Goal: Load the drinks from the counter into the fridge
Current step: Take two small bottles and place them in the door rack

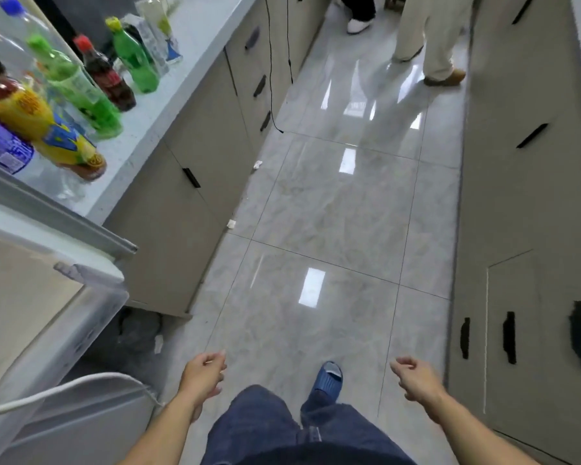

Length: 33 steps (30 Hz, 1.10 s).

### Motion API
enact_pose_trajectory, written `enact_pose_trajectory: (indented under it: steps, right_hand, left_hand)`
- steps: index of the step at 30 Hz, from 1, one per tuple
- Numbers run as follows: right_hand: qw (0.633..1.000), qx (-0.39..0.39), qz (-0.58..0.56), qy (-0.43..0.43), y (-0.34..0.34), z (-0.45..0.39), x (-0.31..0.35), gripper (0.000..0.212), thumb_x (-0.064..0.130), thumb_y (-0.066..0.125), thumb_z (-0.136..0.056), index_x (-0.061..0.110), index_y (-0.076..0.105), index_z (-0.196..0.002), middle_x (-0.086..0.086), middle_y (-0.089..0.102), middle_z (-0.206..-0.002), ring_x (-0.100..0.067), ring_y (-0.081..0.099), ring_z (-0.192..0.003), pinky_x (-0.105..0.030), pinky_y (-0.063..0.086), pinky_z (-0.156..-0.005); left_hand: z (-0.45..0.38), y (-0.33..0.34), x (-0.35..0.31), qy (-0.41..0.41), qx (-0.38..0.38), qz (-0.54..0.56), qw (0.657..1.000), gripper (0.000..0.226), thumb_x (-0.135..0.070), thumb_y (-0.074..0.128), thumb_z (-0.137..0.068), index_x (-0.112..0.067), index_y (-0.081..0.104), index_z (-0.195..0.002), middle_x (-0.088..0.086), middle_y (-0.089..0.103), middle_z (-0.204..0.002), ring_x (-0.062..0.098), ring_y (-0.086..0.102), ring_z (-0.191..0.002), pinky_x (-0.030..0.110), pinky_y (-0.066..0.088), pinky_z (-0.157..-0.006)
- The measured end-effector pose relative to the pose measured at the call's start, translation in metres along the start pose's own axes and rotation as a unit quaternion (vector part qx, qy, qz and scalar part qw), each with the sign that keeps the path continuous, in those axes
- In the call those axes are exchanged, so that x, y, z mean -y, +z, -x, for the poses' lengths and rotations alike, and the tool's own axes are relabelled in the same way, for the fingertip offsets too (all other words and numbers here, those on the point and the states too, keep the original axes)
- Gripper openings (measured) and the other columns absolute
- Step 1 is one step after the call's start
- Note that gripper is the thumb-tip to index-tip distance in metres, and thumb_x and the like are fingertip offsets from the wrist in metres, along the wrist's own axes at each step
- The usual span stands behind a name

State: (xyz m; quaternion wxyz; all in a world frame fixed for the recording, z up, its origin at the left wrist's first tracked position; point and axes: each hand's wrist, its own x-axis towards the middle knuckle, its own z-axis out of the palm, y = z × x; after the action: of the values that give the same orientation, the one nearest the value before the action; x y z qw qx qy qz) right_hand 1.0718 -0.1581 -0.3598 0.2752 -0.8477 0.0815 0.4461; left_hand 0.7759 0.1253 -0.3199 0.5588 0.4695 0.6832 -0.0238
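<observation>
Left hand (203, 372) low in the frame, left of centre, fingers loosely curled and relaxed, nothing in it. Right hand (416, 377) at the lower right, likewise slack, fingers hanging half-curled, grasping nothing. Both held out over the glossy grey tiled floor (332, 213), well apart from each other and from any bottle. Between them, dark blue trousers (259, 427) and one blue slipper (329, 380) on the tiles.

At the lower left, open fridge door (31, 313) with a clear plastic door shelf (91, 317); a white cable (64, 387) curving below it. What sat inside the fridge: hidden from this angle.

At the upper left, pale counter (168, 105) carrying the drinks, all standing together: a cola bottle with red cap (106, 75), a green bottle with yellow cap (135, 58) just beside it, a larger green bottle (81, 92) nearer, a yellow-labelled bottle of dark drink (47, 129) in front, a clear bottle with purple-blue label (4, 149) at the frame's left edge, a clear bottle with blue cap (17, 15) at the top left. More clear containers behind, too blurred to tell.

Beige cabinets with black handles (192, 177) under the counter; a black cord (272, 78) dangling down their fronts. More beige cabinets (517, 196) along the right side. At the top of the frame, legs of two other people (426, 38) on the floor.
</observation>
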Motion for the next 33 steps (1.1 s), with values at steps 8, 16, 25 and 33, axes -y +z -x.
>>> enact_pose_trajectory:
  steps: [8,16,25,33]
  right_hand:
    - [0.991,0.059,0.045,-0.114,-0.004,-0.074,0.193,0.022,0.029,0.066,-0.09,0.014,0.065,-0.106,0.001,0.054,-0.069,-0.021,0.052,-0.063,-0.029,0.046,-0.058]
    - [0.984,0.076,0.111,-0.115,0.009,-0.121,0.307,0.016,0.019,0.066,-0.092,0.003,0.065,-0.089,-0.004,0.047,-0.064,-0.021,0.042,-0.059,-0.027,0.036,-0.053]
    - [0.97,0.084,0.188,-0.129,0.039,-0.167,0.426,0.013,0.017,0.071,-0.089,0.006,0.064,-0.09,-0.013,0.059,-0.066,-0.024,0.052,-0.057,-0.033,0.048,-0.055]
    - [0.933,0.145,0.281,-0.173,0.087,-0.216,0.545,0.015,0.018,0.071,-0.086,0.005,0.064,-0.086,-0.003,0.058,-0.056,-0.019,0.051,-0.05,-0.025,0.043,-0.048]
  left_hand:
    - [-0.039,0.017,-0.041,-0.089,-0.056,0.078,0.991,0.023,-0.032,0.057,-0.099,-0.01,0.064,-0.096,0.007,0.065,-0.087,0.02,0.055,-0.072,0.028,0.047,-0.064]
    - [-0.104,0.013,-0.109,-0.129,-0.099,0.142,0.976,0.018,-0.017,0.058,-0.097,-0.002,0.066,-0.089,0.012,0.062,-0.072,0.02,0.049,-0.058,0.024,0.041,-0.056]
    - [-0.156,-0.014,-0.231,-0.102,-0.118,0.218,0.963,0.021,-0.027,0.052,-0.099,-0.011,0.064,-0.094,0.009,0.065,-0.084,0.021,0.058,-0.075,0.027,0.048,-0.065]
    - [-0.186,-0.011,-0.3,-0.114,-0.172,0.283,0.937,0.018,-0.027,0.055,-0.099,-0.014,0.064,-0.09,0.009,0.067,-0.083,0.02,0.058,-0.071,0.029,0.049,-0.063]
